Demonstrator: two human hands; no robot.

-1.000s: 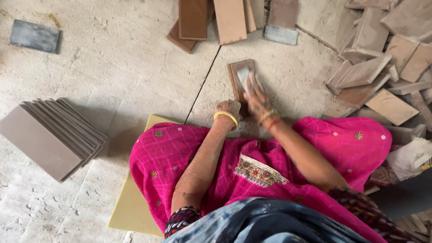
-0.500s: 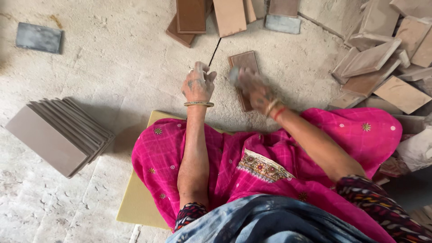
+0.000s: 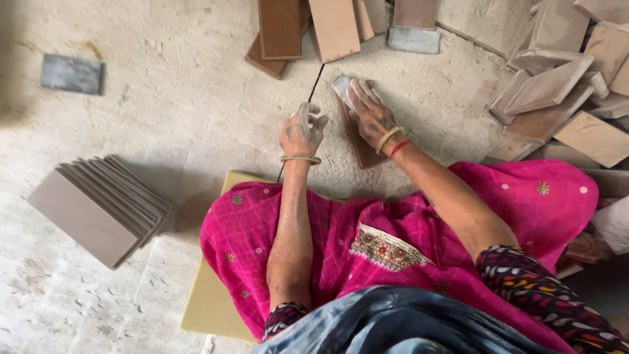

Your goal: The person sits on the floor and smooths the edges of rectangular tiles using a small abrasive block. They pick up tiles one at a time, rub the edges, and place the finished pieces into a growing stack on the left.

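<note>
Leaning row of flat grey-brown clay tiles [image 3: 98, 213] far left, well apart | brown rectangular tile [image 3: 357, 141] flat on floor, pinned under right hand [image 3: 368, 113], fingers together, gripping pale pad [image 3: 342, 85] | left hand [image 3: 301, 131] lifted beside, curled shut on something small, unidentifiable.

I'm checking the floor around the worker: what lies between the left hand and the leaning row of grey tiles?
In the head view, only bare dusty concrete floor separates the left hand from the row of grey tiles; nothing else sits there.
</note>
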